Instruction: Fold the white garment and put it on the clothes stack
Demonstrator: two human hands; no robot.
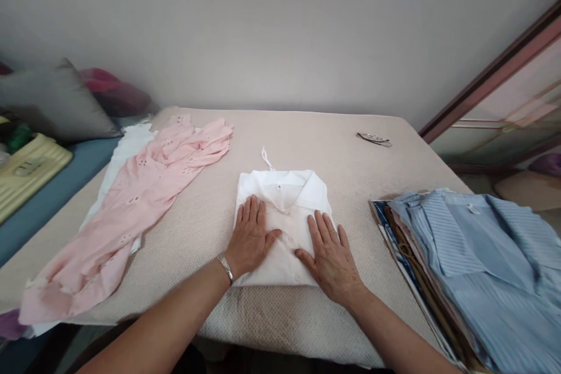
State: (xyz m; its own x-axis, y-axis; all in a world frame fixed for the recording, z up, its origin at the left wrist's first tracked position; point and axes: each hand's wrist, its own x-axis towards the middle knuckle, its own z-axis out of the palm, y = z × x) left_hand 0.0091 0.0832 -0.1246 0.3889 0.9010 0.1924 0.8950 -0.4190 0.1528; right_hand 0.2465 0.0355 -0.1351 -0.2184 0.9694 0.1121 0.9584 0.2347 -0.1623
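A pink garment (131,204) lies spread at the left of the table (307,134). At near centre lies the folded white shirt (284,193), collar to the far side. My left hand (250,239) rests flat on its left half, fingers extended, gripping nothing. My right hand (331,257) lies equally flat on its right half. The shirt appears light, soft and limp; I judge the folded side edges the best hold. A stack of folded clothes (482,269) sits at right.
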